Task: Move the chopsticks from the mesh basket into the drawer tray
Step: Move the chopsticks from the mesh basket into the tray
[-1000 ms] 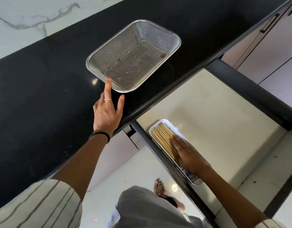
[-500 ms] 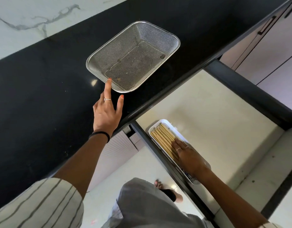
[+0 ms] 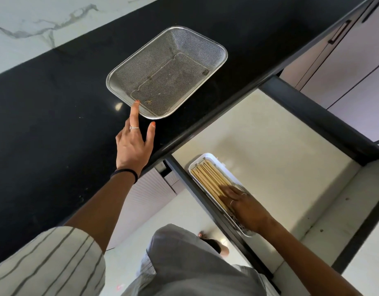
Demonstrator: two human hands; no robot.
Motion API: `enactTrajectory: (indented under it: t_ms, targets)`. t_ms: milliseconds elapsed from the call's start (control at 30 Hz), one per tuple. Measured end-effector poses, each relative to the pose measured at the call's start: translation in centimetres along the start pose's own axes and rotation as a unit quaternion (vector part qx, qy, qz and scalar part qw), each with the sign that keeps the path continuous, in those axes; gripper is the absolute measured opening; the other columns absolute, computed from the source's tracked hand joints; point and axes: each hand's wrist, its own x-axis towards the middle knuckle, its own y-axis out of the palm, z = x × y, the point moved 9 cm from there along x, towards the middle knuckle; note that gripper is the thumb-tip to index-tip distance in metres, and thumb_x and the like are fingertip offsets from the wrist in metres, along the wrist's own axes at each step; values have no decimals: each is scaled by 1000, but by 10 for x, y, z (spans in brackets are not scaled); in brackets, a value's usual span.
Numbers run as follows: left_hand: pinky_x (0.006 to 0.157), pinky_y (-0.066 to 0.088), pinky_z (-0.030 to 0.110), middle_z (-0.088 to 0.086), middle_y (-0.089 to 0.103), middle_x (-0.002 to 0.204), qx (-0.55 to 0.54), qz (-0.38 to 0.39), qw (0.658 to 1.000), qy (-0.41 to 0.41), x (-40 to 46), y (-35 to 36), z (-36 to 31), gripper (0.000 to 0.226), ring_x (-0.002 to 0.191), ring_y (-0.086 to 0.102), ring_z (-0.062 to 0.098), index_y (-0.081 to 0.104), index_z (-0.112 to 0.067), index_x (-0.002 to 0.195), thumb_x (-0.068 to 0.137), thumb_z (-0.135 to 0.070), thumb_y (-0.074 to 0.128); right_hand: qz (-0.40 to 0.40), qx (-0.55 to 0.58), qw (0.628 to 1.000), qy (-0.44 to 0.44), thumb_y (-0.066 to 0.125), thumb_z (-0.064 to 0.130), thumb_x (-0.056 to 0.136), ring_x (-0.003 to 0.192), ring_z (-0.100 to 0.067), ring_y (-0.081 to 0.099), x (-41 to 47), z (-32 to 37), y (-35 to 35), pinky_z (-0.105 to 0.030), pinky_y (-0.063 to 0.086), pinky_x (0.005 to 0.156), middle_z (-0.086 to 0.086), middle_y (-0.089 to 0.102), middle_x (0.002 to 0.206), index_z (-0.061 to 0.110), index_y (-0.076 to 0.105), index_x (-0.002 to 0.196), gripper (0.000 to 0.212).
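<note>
My right hand [image 3: 245,207] lies flat, patting the chopsticks [image 3: 210,178] tidy in the drawer tray [image 3: 205,156], my open left hand [image 3: 134,144] touches the empty mesh basket [image 3: 223,53], so I think I just let go next.

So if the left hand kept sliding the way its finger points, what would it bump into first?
The left hand points at the mesh basket; its fingertip already seems to touch the near rim, so it would likely push the basket across the black counter.
</note>
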Motion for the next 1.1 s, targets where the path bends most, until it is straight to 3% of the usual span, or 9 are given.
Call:
enactTrajectory:
  t_ms: [167, 400, 567, 667, 767, 933, 1100]
  targets:
    - [113, 33, 53, 13, 47, 146, -4, 1, 1000, -2, 1, 0, 0, 63, 132, 47, 31, 11, -25, 155, 102, -38, 42, 20, -12, 1000, 2, 51, 24, 95, 148, -20, 3, -3, -4, 13, -42, 15, 121, 4, -3, 161, 26, 12, 151, 69]
    - [113, 32, 52, 12, 47, 146, -4, 1, 1000, -5, 1, 1, 1, 63, 133, 47, 30, 10, -26, 155, 102, -39, 42, -2, 42, 999, 3, 49, 11, 95, 148, -20, 2, 7, 8, 5, -38, 15, 121, 1, -4, 161, 20, 9, 151, 69]
    - [113, 32, 52, 9, 44, 148, -7, -1, 1000, -2, 0, 1, 1, 64, 134, 45, 26, 9, -26, 155, 102, -39, 42, -54, 128, 986, 94, 47, 27, 97, 148, -19, 11, -2, -9, 1, -28, 12, 119, -5, 6, 161, 18, 12, 151, 65]
    - [113, 31, 52, 10, 44, 148, -7, 1, 1000, -2, 1, 1, 1, 64, 135, 45, 26, 9, -25, 155, 102, -39, 41, -50, 164, 981, 93, 46, 26, 98, 148, -20, 11, -4, -8, 5, -27, 9, 120, -6, 9, 160, 16, 13, 149, 62]
    - [114, 30, 50, 10, 43, 149, -4, 3, 1000, -5, 1, 2, 2, 64, 135, 44, 26, 8, -26, 155, 102, -39, 41, -55, 185, 979, 65, 49, 20, 97, 146, -21, 19, -5, -4, 3, -24, 12, 117, -3, 15, 158, 18, 20, 148, 59]
    - [113, 31, 52, 9, 44, 148, -5, 1, 1000, -2, 1, 0, 2, 63, 134, 45, 26, 10, -25, 155, 102, -39, 41, -61, 119, 991, -7, 49, 18, 96, 146, -20, 18, -7, 1, -1, -37, 25, 119, 1, 17, 158, 27, 39, 143, 48]
    - [113, 34, 53, 12, 45, 148, -12, 1, 1000, -1, 1, 0, 1, 63, 134, 46, 29, 12, -24, 155, 102, -38, 42, -4, 27, 999, -35, 49, 27, 96, 148, -23, 7, -6, 1, 13, -40, 17, 121, 3, 4, 159, 24, 63, 121, 29]
